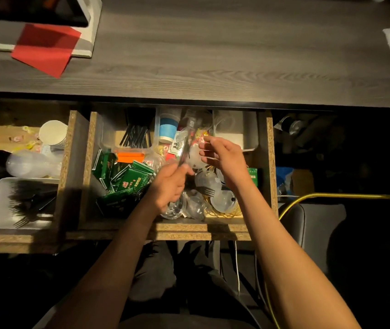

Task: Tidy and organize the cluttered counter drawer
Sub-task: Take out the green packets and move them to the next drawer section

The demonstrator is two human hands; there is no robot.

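Fingers of the left hand (170, 184) are curling round a bundle of clear-wrapped utensils (187, 141), which is rising tilted above the open drawer (87, 172); the right hand (222, 154) is hovering just beside it, fingers loosely bent, seemingly pinching something thin. Best steadying the bundle's top before lifting clear of the plastic lids (222, 198) below the wrists.
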